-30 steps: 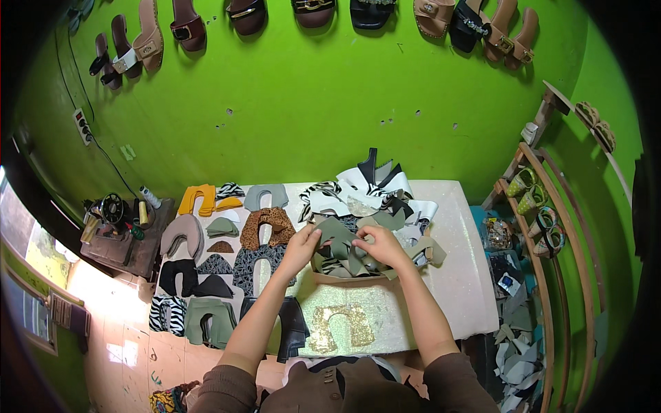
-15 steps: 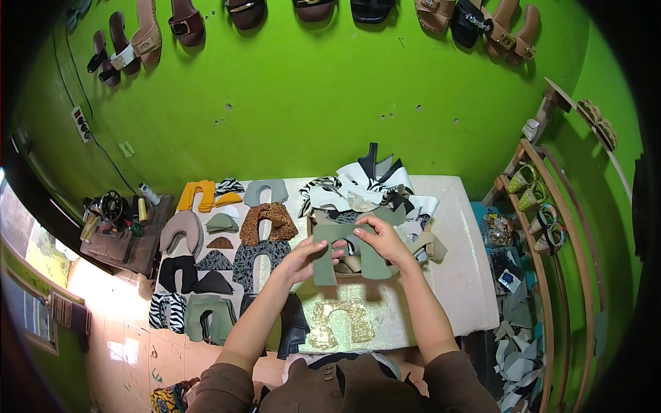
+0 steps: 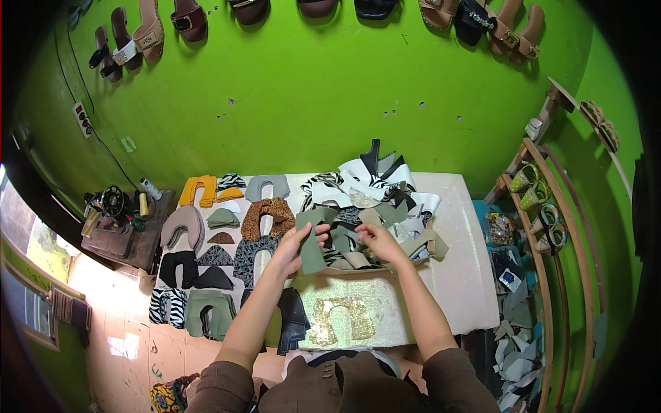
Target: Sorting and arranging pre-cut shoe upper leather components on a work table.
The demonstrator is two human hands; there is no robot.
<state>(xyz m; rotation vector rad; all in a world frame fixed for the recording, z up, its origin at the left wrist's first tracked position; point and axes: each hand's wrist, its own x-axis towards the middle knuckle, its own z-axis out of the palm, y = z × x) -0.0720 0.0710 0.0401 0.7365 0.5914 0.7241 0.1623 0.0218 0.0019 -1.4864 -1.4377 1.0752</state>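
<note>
1. Nearest the person, a gold glitter U-shaped cutout [image 3: 341,303] lies on the pale counter [image 3: 463,272], on the near side of the scrap heap [image 3: 389,212]. A black U-shaped cutout [image 3: 295,320] lies to the near left of the heap.
2. A stack of sage-green U-shaped cutouts [image 3: 211,306] sits farther left of the heap, near the counter's edge.
3. The left hand [image 3: 295,249] is at the heap's near-left side, pinching an olive-green sheet piece [image 3: 313,252] between thumb and fingers. The piece is raised, and one long part hangs down.
4. That piece looks thin, light and pliable, probably leather-like; I judge it will bend readily rather than break, with little slipperiness. A flat pinch on its broad part should hold it better than a grip on a narrow end, which would let the rest flop.
5. The right hand [image 3: 379,244] is over the heap's near part, fingers bent and thumb close to them; I cannot tell whether the tips pinch a scrap.
6. Left of the heap, leopard-print cutouts [image 3: 274,208] lie on the counter; yellow U-shaped cutouts [image 3: 200,187] lie farther left, toward the back.
7. Beyond the heap, open-toed sandals [image 3: 190,26] hang on the green wall [image 3: 310,103].
</note>
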